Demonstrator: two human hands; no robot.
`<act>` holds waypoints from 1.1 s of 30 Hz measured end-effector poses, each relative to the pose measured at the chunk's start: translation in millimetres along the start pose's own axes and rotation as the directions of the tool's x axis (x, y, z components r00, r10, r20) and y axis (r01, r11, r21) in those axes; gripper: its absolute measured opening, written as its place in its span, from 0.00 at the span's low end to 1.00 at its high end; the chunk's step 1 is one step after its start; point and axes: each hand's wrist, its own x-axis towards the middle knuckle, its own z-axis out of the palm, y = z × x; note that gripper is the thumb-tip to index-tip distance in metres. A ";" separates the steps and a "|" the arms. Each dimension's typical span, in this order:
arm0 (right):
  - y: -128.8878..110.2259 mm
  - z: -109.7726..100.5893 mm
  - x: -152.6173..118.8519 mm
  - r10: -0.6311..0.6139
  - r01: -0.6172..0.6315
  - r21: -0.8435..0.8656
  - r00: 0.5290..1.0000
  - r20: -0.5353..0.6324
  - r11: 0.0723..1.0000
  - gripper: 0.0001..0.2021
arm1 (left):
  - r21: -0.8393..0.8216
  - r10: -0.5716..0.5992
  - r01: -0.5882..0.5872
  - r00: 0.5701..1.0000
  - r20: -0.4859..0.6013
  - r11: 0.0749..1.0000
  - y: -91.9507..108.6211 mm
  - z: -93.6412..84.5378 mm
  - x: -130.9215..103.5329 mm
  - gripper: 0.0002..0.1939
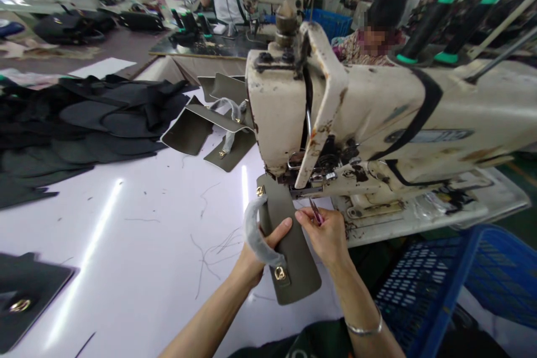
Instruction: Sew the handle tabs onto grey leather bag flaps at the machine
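Bag panel (pixel 293 243): judged light, flexible; edge grip advised.
Left fingers (pixel 283 229): clamped on panel.
Snips (pixel 316 211): clamped between right fingers (pixel 305 220).

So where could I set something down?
Mostly bare: the white tabletop between the dark piece at lower left and the left forearm. Loose threads lie near the olive panel. It's crowded around the left hand and right hand by the sewing machine, and at the black stack.

Head-worn view, facing forward, tilted down
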 end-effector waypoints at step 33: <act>-6.0 20.4 31.0 0.104 -0.070 0.297 0.990 -0.098 0.952 0.09 | -0.302 0.073 -0.041 0.993 0.094 0.952 28.9 18.6 49.5 0.32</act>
